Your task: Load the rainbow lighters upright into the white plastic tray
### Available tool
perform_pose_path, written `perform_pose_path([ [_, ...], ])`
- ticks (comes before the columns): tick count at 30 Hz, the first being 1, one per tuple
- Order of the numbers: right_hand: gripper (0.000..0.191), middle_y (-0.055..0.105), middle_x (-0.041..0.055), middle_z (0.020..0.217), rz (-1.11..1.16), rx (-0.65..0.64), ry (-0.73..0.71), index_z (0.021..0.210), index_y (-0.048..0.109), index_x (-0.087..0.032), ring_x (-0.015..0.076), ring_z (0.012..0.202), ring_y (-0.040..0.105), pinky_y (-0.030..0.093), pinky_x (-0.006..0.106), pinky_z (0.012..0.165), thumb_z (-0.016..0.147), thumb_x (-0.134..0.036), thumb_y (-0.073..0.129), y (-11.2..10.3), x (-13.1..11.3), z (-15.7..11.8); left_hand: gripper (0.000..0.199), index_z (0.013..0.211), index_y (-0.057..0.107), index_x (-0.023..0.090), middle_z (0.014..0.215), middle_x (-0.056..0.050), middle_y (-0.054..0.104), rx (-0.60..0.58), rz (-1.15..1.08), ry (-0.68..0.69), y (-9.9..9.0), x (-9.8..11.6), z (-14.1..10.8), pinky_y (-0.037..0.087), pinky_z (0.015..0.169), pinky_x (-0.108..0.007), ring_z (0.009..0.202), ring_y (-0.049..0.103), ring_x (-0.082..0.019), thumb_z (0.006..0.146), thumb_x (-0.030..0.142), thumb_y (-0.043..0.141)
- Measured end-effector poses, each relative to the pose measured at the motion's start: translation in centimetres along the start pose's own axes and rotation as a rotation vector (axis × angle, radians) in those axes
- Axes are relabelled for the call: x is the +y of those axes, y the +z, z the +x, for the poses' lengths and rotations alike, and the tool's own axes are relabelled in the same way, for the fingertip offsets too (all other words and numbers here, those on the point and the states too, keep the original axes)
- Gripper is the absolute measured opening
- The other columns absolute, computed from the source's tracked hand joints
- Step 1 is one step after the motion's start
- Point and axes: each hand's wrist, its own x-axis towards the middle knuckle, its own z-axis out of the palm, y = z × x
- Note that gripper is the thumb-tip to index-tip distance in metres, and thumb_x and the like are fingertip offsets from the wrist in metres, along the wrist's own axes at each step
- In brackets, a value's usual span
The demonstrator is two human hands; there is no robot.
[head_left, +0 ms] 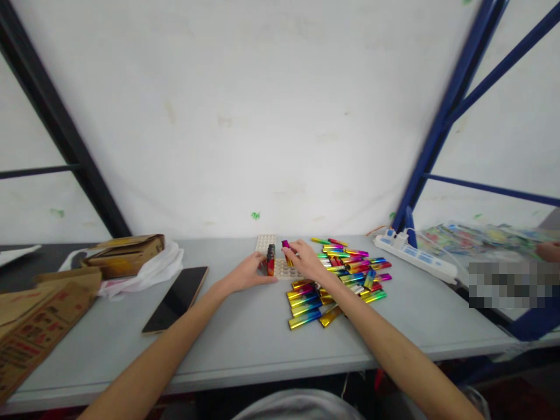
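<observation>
A short row of black-topped sticks that look like lighters (270,260), red-orange lower down, stands on a pale perforated tray (286,269). My left hand (250,273) is at the left side of this row, its thumb stretched along the front and its fingers apart, close to or touching the sticks. Just to the right, my right hand (303,256) pinches a shiny magenta-and-gold stick (286,247) upright over the tray. Beside and partly beneath my right forearm spreads a loose pile of metallic multicoloured sticks (306,307); the forearm hides part of it.
A dark phone or tablet (177,300) lies left on the grey table (245,344). Farther left are cardboard boxes (126,256) and a white plastic bag (168,265). At right are a power strip (417,256), a blue frame (437,128) and another person's hand (549,252).
</observation>
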Motion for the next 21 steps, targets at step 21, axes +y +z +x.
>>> perform_pose_path([
  [21,0.019,0.075,0.0063,0.093,-0.036,-0.174,-0.078,0.101,0.067,-0.018,0.0182,0.078,0.064,0.042,0.026,0.074,0.104,-0.032,0.054,1.0,1.1,2.0,0.048,0.099,0.069,0.017,0.097,-0.008,0.068,0.005,0.027,-0.003,-0.2,0.4,-0.1,0.051,0.082,-0.035,0.087,0.061,-0.026,0.074,0.057,0.077],
])
